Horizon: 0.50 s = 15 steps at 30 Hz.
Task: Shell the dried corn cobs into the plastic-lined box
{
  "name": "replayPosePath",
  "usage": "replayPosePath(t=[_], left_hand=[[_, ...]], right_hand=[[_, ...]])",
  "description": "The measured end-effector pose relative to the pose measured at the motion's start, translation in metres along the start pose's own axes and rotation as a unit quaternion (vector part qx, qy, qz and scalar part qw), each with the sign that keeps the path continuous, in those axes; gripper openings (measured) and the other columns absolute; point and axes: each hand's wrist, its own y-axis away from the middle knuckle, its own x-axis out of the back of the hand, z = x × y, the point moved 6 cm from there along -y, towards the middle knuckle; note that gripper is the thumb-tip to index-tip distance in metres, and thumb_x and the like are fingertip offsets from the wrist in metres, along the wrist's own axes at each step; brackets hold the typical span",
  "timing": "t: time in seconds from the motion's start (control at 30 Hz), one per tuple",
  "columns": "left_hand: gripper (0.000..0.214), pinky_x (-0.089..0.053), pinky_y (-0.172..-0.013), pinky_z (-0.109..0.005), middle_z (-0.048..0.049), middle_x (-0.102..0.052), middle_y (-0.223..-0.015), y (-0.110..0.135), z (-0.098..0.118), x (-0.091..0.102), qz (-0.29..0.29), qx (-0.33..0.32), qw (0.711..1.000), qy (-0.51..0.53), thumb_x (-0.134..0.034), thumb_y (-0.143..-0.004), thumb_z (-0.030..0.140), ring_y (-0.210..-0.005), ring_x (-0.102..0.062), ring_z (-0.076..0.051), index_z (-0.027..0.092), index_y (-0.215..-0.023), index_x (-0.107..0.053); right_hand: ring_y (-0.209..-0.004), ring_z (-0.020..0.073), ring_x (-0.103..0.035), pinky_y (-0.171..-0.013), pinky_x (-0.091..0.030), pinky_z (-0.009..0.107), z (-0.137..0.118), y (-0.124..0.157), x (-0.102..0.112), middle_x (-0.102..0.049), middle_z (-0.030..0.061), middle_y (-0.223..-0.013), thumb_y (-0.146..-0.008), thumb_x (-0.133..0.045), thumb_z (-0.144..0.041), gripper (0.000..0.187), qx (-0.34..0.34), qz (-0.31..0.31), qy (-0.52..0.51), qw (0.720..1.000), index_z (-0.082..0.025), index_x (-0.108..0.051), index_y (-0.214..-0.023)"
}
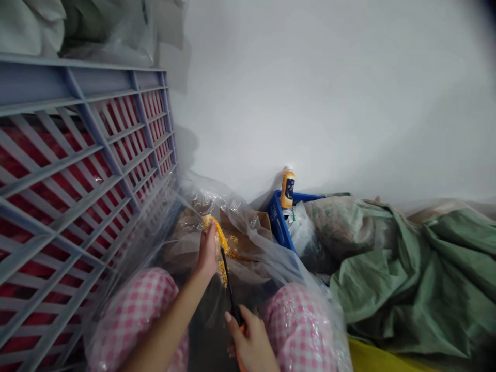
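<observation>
My left hand (208, 251) is closed around an ear of corn (220, 235), which stands tilted with yellow kernels along its right side and a paler top end. In my right hand (250, 336) is a screwdriver (229, 284) with a dark shaft and an orange and black handle. Its tip touches or nearly touches the lower part of the corn; I cannot tell which. Loose kernels (222, 274) lie below the ear, and more are in a cardboard box (265, 223) lined with clear plastic sheeting (251, 240).
A tall lilac plastic crate (116, 170) with red contents stands at the left. On the right, a blue crate (277, 219) holds plastic bags and an orange bottle (288, 187). Green sacks (418, 279) lie beside it. Clear plastic covers my checkered knees (302, 330). A white wall (329, 93) rises behind.
</observation>
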Motion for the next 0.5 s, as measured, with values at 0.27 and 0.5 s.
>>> replayPosePath(t=[0.27,0.5], left_hand=[[0.037,-0.043,-0.044,-0.02,0.0017,-0.056,-0.071,0.004,0.011,-0.007,0.01,-0.017,1.0,-0.024,-0.064,-0.075,0.046,-0.059,-0.06,-0.012,0.018,-0.097,-0.056],[0.03,-0.046,-0.047,-0.019,0.0008,-0.057,-0.074,-0.003,0.01,-0.007,0.009,-0.081,0.995,-0.064,-0.066,-0.076,0.042,-0.062,-0.061,-0.012,0.019,-0.093,-0.055]], right_hand=[[-0.037,0.013,-0.049,-0.036,-0.044,0.025,0.021,-0.001,-0.001,-0.045,-0.0043,-0.054,-0.067,-0.034,-0.088,0.101,-0.074,0.002,-0.019,0.997,-0.011,-0.047,-0.132],[-0.041,0.0178,-0.052,-0.037,-0.038,0.026,0.007,0.003,0.01,-0.053,0.0021,-0.052,-0.082,-0.027,-0.076,0.079,-0.024,0.042,0.091,0.995,-0.013,-0.057,-0.119]])
